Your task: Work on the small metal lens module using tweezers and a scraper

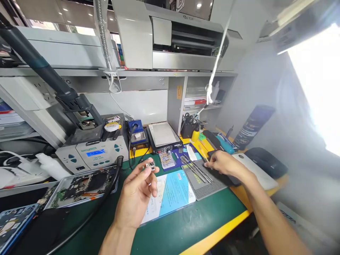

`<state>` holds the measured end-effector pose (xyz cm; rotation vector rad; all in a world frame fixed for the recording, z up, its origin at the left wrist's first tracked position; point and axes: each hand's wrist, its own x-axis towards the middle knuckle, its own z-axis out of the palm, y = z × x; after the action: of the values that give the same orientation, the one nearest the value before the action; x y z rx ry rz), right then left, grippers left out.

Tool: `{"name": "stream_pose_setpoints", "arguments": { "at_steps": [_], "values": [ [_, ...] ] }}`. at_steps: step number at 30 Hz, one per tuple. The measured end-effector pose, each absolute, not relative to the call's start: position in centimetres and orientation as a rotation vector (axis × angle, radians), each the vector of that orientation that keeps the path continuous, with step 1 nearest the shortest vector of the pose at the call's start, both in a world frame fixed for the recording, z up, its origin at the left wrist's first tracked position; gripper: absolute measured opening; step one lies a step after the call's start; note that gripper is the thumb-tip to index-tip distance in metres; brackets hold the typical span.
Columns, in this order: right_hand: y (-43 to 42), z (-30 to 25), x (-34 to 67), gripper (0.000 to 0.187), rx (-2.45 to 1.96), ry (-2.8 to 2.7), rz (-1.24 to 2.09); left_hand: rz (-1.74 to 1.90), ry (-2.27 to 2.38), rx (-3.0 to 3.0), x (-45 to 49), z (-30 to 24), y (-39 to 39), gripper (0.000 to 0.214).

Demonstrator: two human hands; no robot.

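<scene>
My left hand is raised over the bench with a small camera module pinched between thumb and fingertips, its dark lens showing. Below it lies a blue and white printed sheet. My right hand is at the right, above the edge of a grey perforated mat. Its fingertips are closed at the lower end of a thin tan stick; the stick's exact kind is unclear. Several metal tweezers lie on the grey mat, left of my right hand.
A hot-air station and a soldering station stand at the back left. An opened device tray and a black hose lie at left. A yellow bottle and black tool holder stand behind. A white cord hangs overhead.
</scene>
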<state>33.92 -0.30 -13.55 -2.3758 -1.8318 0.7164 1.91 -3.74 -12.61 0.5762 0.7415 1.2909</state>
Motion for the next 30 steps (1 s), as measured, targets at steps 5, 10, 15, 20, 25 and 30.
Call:
{"name": "stream_pose_setpoints", "arguments": {
  "at_steps": [5,10,15,20,25,30],
  "values": [
    [-1.4,-12.5,33.6,0.028,-2.344,-1.870,0.684,1.262,0.713,0.586,1.8,-12.7,-4.0,0.021],
    [-1.7,-12.0,31.5,0.027,-2.211,-1.955,0.720,1.248,0.685,0.600,1.8,-12.7,-4.1,0.021],
    [-0.4,-13.6,27.4,0.029,-2.122,-1.974,0.714,1.258,0.665,0.595,1.7,-13.2,-3.7,0.026],
    [0.1,-14.5,26.0,0.029,-1.992,-1.838,0.806,1.268,0.624,0.583,1.3,-13.8,-3.3,0.028],
    [-1.3,-12.5,26.5,0.026,-1.581,-1.659,1.138,1.266,0.567,0.585,1.2,-13.5,-3.7,0.026],
    [-2.5,-9.8,26.1,0.029,-1.023,-1.437,1.538,1.240,0.497,0.602,0.9,-12.8,-3.7,0.029]
  ]
}}
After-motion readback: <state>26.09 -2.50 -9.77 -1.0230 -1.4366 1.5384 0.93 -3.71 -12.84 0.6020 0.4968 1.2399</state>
